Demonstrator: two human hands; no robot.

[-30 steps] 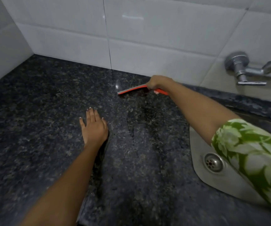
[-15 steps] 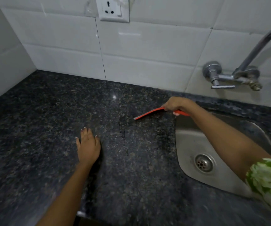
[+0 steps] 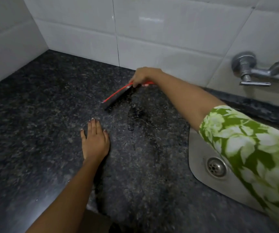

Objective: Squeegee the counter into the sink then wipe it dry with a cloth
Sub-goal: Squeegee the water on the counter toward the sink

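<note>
My right hand [image 3: 143, 75] grips a red squeegee [image 3: 118, 95] with a dark blade, near the back wall of the dark speckled granite counter [image 3: 34, 123]. The blade slants down to the left and its lower end touches the counter. A wet streak of water [image 3: 135, 118] lies just right of the blade. My left hand [image 3: 95, 140] rests flat on the counter, palm down, fingers together, holding nothing. The steel sink [image 3: 201, 148] with its drain [image 3: 216, 167] sits at the right, partly covered by my green flowered sleeve. No cloth is in view.
White wall tiles [image 3: 152, 31] run along the back and left sides of the counter. A metal tap [image 3: 253, 71] juts from the wall above the sink at the upper right. The counter's front edge lies at the bottom near my left forearm.
My right hand has carried the squeegee from the sink's edge back leftward over the counter, and the blade now slants more steeply. My left hand stays flat in place.
</note>
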